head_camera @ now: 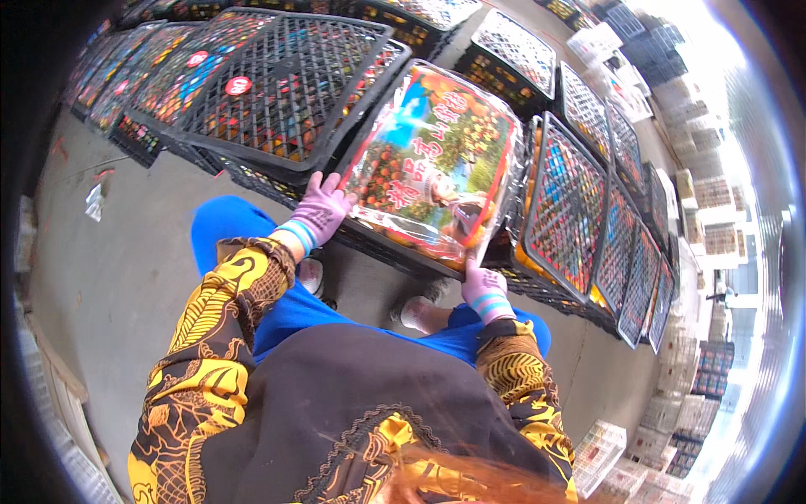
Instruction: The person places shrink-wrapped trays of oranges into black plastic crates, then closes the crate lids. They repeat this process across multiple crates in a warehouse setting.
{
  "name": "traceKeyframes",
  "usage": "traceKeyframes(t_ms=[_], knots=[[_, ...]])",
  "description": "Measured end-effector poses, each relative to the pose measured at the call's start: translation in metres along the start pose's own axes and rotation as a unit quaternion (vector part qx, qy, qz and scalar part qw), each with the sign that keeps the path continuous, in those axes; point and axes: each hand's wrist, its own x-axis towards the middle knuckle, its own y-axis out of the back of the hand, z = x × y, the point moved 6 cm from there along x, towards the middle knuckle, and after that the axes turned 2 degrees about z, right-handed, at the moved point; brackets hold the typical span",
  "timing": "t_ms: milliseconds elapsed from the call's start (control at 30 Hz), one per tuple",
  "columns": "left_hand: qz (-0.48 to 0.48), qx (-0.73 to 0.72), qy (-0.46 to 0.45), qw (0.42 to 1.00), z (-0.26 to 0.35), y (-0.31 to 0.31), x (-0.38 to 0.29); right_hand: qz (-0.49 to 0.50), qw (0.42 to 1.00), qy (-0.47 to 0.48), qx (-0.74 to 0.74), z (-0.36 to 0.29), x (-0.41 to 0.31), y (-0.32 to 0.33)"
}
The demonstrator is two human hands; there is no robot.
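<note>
A black plastic crate [390, 252] of orange fruit stands in front of my bent knees. Over its top lies a glossy printed plastic sheet [441, 157], showing fruit trees, a person and large red characters. My left hand [321, 211], in a pale purple knit glove, touches the front left corner of the sheet and crate, fingers spread. At the front right corner is my right hand [486, 291], gloved alike, one digit against the sheet's edge and its other fingers largely hidden. Whether either hand grips the sheet or the crate rim cannot be told.
Lidded crate [283, 88] and others like it run off to the left; another row with black mesh lids [567, 201] curves away right. More crates stand behind. White crates [601, 453] are stacked at the right. A plastic scrap [94, 203] lies on the concrete floor [126, 264].
</note>
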Motion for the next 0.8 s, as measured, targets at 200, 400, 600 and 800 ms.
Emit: traceKeyframes(t_ms=[200,400,600,800], knots=[[-0.142,0.016,0.022,0.99,0.005,-0.004,0.006,0.007,1.0,0.025,0.013,0.006,0.007,0.003],[-0.072,0.056,-0.013,0.996,0.017,-0.003,0.008,0.03,0.999,0.009,0.04,0.01,0.005,0.004],[-0.101,-0.011,-0.024,0.994,0.015,-0.004,0.009,0.046,0.997,-0.022,0.063,0.018,0.008,0.0],[-0.089,-0.054,-0.034,0.994,0.004,0.007,0.0,0.007,1.0,0.014,-0.01,0.005,0.001,0.006]])
